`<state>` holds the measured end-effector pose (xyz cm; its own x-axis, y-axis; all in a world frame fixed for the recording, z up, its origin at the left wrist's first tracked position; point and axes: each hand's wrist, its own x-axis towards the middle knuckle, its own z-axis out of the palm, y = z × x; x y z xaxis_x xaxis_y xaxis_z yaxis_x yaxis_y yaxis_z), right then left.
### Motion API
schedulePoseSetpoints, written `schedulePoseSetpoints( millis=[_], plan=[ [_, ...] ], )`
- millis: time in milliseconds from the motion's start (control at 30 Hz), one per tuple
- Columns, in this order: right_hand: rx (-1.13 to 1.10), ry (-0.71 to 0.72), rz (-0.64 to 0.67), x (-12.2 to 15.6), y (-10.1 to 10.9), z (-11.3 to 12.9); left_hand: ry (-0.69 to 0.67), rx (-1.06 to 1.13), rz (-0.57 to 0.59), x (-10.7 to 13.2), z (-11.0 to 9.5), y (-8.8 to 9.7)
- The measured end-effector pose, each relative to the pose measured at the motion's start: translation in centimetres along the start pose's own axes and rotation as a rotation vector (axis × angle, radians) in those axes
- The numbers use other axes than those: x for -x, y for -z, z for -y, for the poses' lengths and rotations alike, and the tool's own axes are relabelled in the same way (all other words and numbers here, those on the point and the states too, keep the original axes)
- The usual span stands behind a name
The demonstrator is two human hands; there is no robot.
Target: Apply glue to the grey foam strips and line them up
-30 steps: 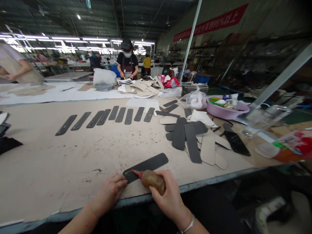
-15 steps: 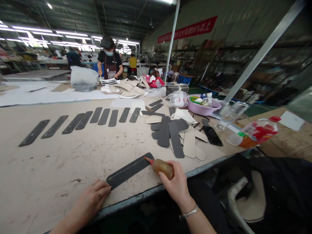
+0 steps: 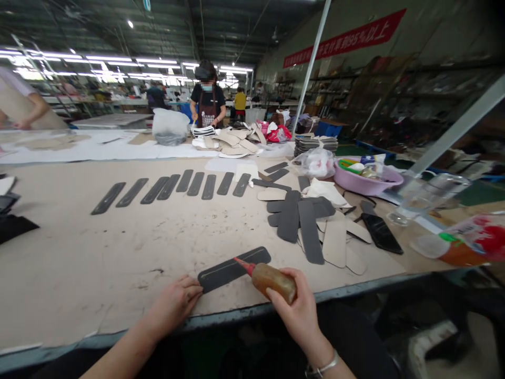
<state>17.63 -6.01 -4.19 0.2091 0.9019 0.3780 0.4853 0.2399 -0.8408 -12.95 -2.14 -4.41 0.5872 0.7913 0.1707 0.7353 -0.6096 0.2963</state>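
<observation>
A dark grey strip with rounded ends (image 3: 221,275) lies flat at the near side of the table, with a thin pale line of glue along its edge. My left hand (image 3: 177,302) is closed, fingers together, at the strip's left end. In my right hand (image 3: 298,305) is a brownish glue bottle (image 3: 274,281) with a red pointed nozzle. The bottle is tilted, its nozzle tip over the strip's middle near the far edge; whether the tip touches I cannot tell.
Several similar strips (image 3: 195,184) lie in a row farther back. Right of them is a loose pile of dark and beige pieces (image 3: 311,231), beside a phone (image 3: 382,233), a purple basin (image 3: 366,183) and a glass (image 3: 432,197). A co-worker (image 3: 207,97) stands across the table.
The view has swung left, bringing in dark pieces at the left edge. The nozzle has gone from the strip's right end back towards its middle. My left hand stays at the left end.
</observation>
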Motion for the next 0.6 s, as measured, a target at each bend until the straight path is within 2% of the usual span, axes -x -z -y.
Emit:
schedulePoseSetpoints(
  millis=[167, 300, 600],
  plan=[
    [-0.113, 0.017, 0.198, 1.0, -3.2, 2.0, -0.005, -0.016, 0.059, 0.0, -0.1, 0.1],
    [-0.118, 0.027, 0.248, 1.2, -4.6, 2.8, -0.005, -0.006, 0.082, -0.1, -0.3, 0.4],
    [-0.074, 0.031, 0.288, 1.8, -3.6, 3.2, -0.006, -0.031, 0.077, -0.3, -0.5, 0.5]
  ],
)
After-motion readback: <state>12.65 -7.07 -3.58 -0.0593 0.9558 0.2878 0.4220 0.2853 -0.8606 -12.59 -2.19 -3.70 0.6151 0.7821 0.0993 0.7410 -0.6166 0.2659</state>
